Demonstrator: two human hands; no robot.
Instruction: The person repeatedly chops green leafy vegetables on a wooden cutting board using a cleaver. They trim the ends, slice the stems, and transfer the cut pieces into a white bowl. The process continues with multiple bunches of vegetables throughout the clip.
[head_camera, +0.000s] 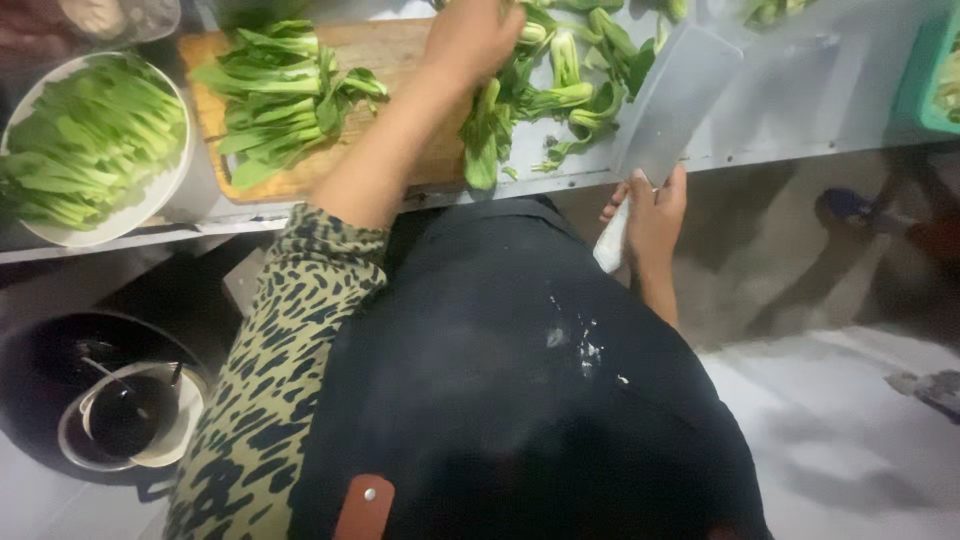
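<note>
Head view, looking straight down the person's front onto a steel counter (780, 110). The left hand (470, 38) reaches forward and is closed over a loose heap of leafy greens (545, 95) lying on the counter just past the right end of a wooden cutting board (400, 60); the grip appears to gather or steady the stems, though the fingertips are hidden among the leaves. The right hand (652, 215) is wrapped around the pale handle of a broad cleaver (675, 100), held at the counter's near edge with the blade lying flat and angled away, tip toward the far right, clear of the other hand. A second bunch of greens (285, 100) rests on the board, well apart from the blade. To the far left a white bowl (170, 190) is piled with more greens, placed beside the board. Below the counter, at lower left, a dark pot (40, 380) holds a smaller bowl with dark liquid (125, 420). A dark apron (500, 380) and a leopard-print sleeve (270, 380) fill the foreground and hide the floor beneath. A green tray (935, 80) shows at the right edge.
</note>
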